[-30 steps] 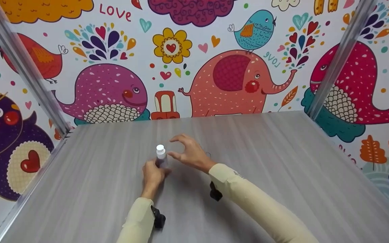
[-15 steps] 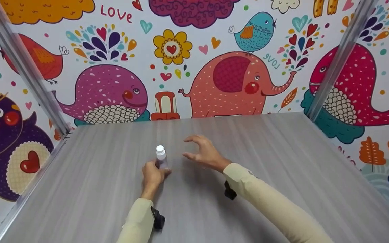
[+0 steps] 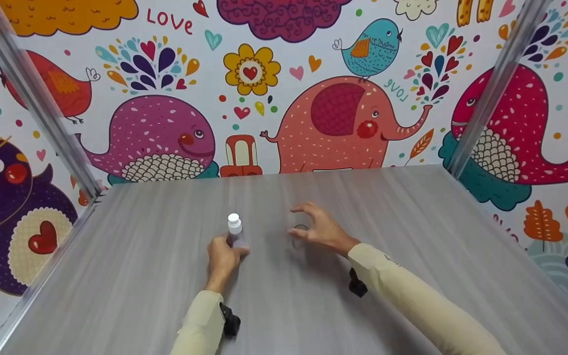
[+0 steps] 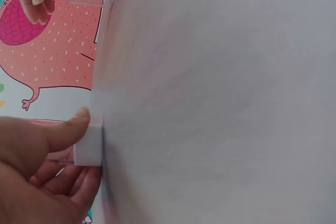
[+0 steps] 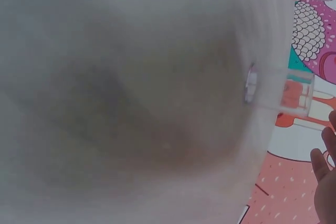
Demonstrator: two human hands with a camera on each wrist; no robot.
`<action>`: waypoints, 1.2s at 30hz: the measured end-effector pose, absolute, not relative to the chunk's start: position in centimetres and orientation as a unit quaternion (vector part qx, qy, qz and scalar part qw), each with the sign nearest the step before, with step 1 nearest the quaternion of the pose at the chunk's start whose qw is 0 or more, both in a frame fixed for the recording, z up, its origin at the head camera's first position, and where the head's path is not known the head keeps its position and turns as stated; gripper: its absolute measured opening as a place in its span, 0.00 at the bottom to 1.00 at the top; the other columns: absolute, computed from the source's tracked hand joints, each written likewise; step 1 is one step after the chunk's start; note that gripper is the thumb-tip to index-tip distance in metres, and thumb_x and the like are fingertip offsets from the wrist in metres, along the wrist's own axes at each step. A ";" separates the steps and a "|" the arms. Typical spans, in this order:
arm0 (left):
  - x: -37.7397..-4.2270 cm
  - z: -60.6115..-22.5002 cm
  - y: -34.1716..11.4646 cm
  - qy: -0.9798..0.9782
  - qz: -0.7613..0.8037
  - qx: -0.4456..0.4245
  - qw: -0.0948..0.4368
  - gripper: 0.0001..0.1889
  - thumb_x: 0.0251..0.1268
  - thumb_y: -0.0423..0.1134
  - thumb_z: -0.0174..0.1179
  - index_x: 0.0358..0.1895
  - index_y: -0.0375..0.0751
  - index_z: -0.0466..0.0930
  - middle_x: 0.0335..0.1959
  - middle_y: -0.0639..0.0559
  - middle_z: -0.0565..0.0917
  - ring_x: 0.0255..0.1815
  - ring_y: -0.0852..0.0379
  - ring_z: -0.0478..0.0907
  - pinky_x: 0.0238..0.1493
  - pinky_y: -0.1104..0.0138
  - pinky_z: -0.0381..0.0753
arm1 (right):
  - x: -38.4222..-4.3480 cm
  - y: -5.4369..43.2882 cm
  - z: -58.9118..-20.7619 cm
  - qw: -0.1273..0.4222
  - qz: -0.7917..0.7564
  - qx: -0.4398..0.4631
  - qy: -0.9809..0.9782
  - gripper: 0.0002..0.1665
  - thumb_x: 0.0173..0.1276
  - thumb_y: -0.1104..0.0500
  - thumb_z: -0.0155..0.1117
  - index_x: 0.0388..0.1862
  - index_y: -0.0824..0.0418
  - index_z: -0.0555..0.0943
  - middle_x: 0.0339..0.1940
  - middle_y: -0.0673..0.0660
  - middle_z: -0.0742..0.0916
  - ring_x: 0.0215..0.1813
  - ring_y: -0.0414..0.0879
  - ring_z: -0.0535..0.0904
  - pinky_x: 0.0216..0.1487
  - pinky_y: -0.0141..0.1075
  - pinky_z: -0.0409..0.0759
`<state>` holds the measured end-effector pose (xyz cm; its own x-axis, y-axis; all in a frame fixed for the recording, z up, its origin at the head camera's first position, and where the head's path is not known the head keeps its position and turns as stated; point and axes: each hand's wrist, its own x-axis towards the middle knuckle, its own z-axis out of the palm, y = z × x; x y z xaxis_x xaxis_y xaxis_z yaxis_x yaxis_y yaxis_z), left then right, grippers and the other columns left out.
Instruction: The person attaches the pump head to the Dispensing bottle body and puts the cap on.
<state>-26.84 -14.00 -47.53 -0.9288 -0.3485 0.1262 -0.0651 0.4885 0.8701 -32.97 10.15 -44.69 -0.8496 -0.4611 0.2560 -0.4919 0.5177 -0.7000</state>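
My left hand [image 3: 224, 256] grips a small bottle [image 3: 235, 229] with a white top and a pale translucent body. The bottle stands upright on the table. In the left wrist view, thumb and fingers lie around it, and a white part [image 4: 88, 146] shows at the table's surface. To the right, my right hand [image 3: 326, 229] hovers with its fingers spread in a loose curve. A clear cup [image 5: 298, 94] stands below that hand, and its faint outline shows by the thumb in the head view. In the right wrist view, the fingers look apart from the cup.
A grey wood-patterned table [image 3: 165, 276] spreads under both hands. Behind it rises a wall [image 3: 308, 54] printed with cartoon animals. Metal posts [image 3: 62, 133] stand at the table's back corners. Each wrist wears a small black camera [image 3: 230, 320].
My right hand has moved away from the bottle to the right, its fingers still in a loose curve. My left hand and the bottle have stayed in place.
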 end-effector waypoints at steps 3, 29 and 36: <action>-26.8 -47.5 -14.0 -0.851 -0.491 0.123 0.138 0.18 0.48 0.26 0.70 0.45 0.20 0.82 0.47 0.27 0.85 0.54 0.34 0.83 0.59 0.46 0.77 | -33.0 10.7 -44.9 0.014 0.411 0.265 -0.872 0.33 0.60 0.53 0.76 0.63 0.57 0.78 0.66 0.58 0.78 0.71 0.55 0.71 0.72 0.57 0.68; -26.9 -47.3 -14.1 -0.853 -0.490 0.120 0.131 0.19 0.50 0.25 0.70 0.46 0.18 0.81 0.48 0.25 0.84 0.54 0.33 0.83 0.58 0.45 0.78 | -31.9 12.3 -47.4 -0.042 0.500 0.156 -0.851 0.46 0.58 0.50 0.77 0.72 0.63 0.69 0.67 0.62 0.79 0.67 0.56 0.76 0.67 0.53 0.74; -26.9 -47.4 -14.2 -0.856 -0.485 0.119 0.134 0.20 0.48 0.25 0.71 0.47 0.18 0.81 0.47 0.25 0.84 0.53 0.33 0.83 0.58 0.45 0.78 | -31.8 12.3 -48.2 -0.053 0.526 0.136 -0.838 0.43 0.58 0.52 0.77 0.69 0.63 0.71 0.66 0.60 0.80 0.68 0.56 0.76 0.67 0.53 0.74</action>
<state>-26.86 -14.16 -47.41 -0.9357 -0.3338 0.1141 -0.0736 0.5010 0.8623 -31.83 12.31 -48.20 -0.9573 -0.2841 0.0537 -0.1717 0.4091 -0.8962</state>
